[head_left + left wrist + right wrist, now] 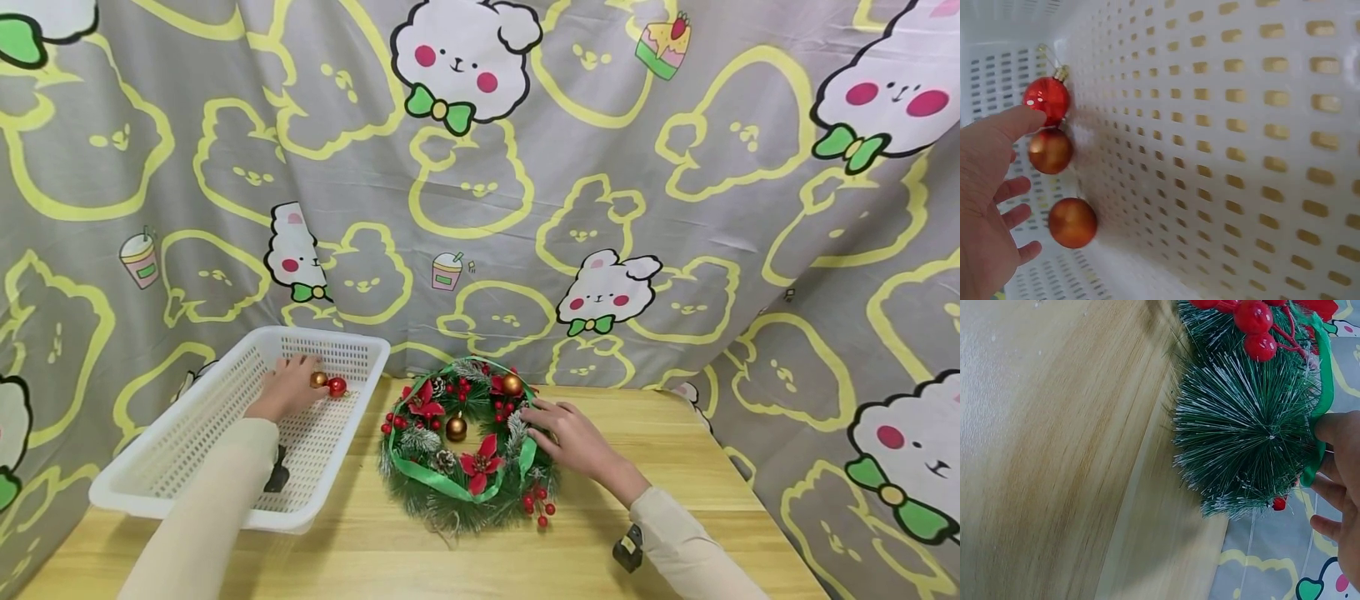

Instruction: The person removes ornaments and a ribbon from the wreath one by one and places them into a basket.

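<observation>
My left hand (288,388) reaches down inside a white perforated plastic basket (206,518), fingers spread. In the left wrist view, its forefinger or thumb overlaps a shiny red Christmas ball (1046,97). A copper-coloured ball (1051,154) lies against the red one, with a second copper ball (1072,223) farther along the basket wall. To the right, a green Christmas wreath (450,507) lies on the table, dressed with poinsettias, berries, pinecones and copper balls. My right hand (576,440) rests on its right side, loosely bent fingertips at the green ribbon (1325,384).
The wooden table (630,517) carries both basket and wreath. A dark object (277,477) shows beside the left wrist and a black device (628,550) at the right wrist. Behind hangs a grey curtain (360,192) with cartoon animals.
</observation>
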`<state>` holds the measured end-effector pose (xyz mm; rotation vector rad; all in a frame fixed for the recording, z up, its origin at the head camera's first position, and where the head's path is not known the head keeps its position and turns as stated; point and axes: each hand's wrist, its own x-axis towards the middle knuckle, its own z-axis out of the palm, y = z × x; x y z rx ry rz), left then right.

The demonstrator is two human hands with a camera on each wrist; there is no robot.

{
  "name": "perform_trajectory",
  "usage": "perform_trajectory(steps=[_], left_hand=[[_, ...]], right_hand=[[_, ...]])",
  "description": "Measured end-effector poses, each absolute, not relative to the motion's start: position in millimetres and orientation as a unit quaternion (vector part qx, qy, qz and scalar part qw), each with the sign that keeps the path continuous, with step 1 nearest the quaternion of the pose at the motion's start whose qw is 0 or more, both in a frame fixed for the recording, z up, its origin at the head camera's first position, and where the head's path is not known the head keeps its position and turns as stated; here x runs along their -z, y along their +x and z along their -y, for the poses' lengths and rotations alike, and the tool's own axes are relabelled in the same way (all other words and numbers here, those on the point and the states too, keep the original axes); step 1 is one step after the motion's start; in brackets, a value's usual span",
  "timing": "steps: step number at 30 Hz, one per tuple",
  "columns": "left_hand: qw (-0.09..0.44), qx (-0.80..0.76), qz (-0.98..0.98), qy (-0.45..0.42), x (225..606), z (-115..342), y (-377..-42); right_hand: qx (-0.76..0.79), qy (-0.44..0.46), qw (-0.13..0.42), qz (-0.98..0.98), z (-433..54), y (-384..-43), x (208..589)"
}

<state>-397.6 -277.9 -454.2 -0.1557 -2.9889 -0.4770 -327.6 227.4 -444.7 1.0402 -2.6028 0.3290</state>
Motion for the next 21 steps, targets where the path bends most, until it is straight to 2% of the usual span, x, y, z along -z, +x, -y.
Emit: perform_trajectory(steps=[17, 21], left_hand=[[0.122, 0.184, 0.969, -0.11, 413, 247, -399], [0.124, 0.183, 0.967, -0.124, 399, 237, -401]], right_hand=[[-0.101, 0.369, 0.16, 0.91, -228, -329, 446], [-0.096, 0.371, 0.162, 0.909, -228, -329, 445]])
